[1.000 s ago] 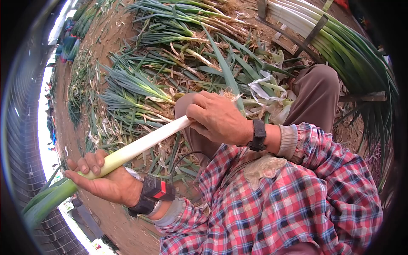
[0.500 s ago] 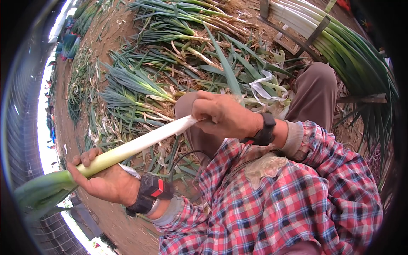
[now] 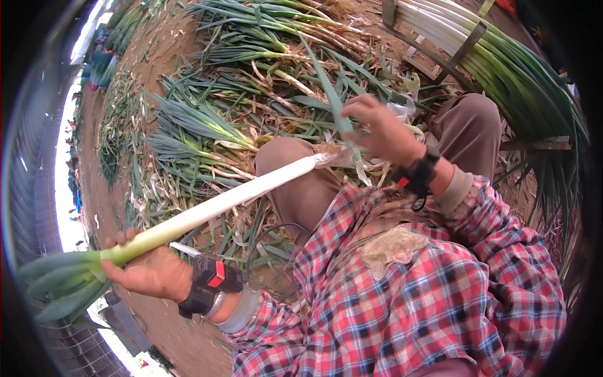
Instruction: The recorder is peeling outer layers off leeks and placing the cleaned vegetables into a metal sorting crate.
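My left hand (image 3: 151,270) is wrapped round a long green onion (image 3: 235,195), at the pale green part just below its leaves. The onion's clean white shaft slants up to the right, and its rooted end (image 3: 326,157) lies above my knee. The green leaves fan out past my left hand at the lower left. Off the root end, my right hand (image 3: 386,132) is raised with its fingers apart and nothing seen in them. A long green leaf (image 3: 330,91) runs close by its fingertips; whether they touch it I cannot tell.
Bundles of untrimmed green onions (image 3: 201,129) lie on the dirt ahead among stripped leaves and husks. At the upper right a rack (image 3: 468,50) holds peeled onions (image 3: 502,63). Mesh sheeting (image 3: 44,207) curves along the left. My knees (image 3: 468,122) rise in front.
My right hand has left the onion's root end and moved up and right, its fingers spreading. The root end now shows. My left hand keeps its grip, shifted slightly left and down.
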{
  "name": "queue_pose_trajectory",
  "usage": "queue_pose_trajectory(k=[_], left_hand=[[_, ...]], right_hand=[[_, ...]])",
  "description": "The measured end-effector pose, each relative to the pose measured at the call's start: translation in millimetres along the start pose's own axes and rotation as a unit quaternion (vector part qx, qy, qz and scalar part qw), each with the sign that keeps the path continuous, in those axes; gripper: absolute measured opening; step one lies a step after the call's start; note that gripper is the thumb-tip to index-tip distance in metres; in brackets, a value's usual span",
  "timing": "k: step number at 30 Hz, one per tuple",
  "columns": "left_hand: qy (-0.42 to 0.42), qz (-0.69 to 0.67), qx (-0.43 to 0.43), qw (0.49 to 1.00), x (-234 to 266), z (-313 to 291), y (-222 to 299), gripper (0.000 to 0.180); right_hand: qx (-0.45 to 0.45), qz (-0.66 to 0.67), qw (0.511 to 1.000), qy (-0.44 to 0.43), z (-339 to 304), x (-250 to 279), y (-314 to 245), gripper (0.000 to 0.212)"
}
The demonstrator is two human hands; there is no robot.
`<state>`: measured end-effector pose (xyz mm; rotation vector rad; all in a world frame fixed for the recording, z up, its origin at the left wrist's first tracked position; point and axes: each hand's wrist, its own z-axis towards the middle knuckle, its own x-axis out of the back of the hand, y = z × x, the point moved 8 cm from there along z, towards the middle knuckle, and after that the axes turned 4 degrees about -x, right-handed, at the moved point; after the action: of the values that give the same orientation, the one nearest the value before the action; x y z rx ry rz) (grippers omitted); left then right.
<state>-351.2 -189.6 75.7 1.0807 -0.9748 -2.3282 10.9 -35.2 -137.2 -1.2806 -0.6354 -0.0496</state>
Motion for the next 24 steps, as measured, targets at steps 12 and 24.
queue_pose_trajectory(k=[12, 24], left_hand=[[-0.099, -0.104, -0.009, 0.99, -39, -12, 4, 0.036], [-0.071, -0.043, -0.057, 0.995, -47, -23, 3, 0.057]], right_hand=[[0.108, 0.182, 0.967, -0.14, -9, -63, -93, 0.031], [0.122, 0.096, 0.985, -0.072, -9, -60, -92, 0.023]])
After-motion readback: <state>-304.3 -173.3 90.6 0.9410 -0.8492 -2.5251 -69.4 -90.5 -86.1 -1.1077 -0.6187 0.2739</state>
